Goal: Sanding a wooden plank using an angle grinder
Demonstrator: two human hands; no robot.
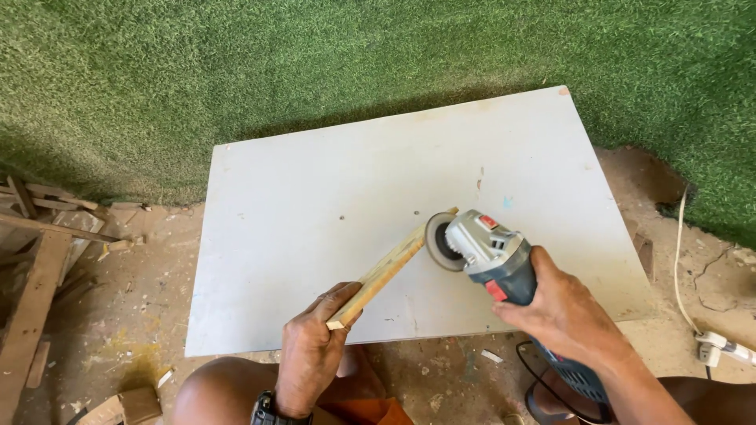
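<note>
My left hand (311, 346) grips the near end of a thin wooden strip (386, 271), which slants up and to the right over a white board (315, 197). My right hand (563, 311) holds a blue and grey angle grinder (492, 252) by its body. The grinder's disc (441, 242) meets the far end of the strip. A black watch sits on my left wrist. My knees show below the board's near edge.
Green artificial turf (315, 63) covers the ground behind the board. Scrap wood pieces (39, 260) lie at the left on dusty ground. A white cable and socket strip (720, 346) lie at the right. The grinder's black cord trails down by my right leg.
</note>
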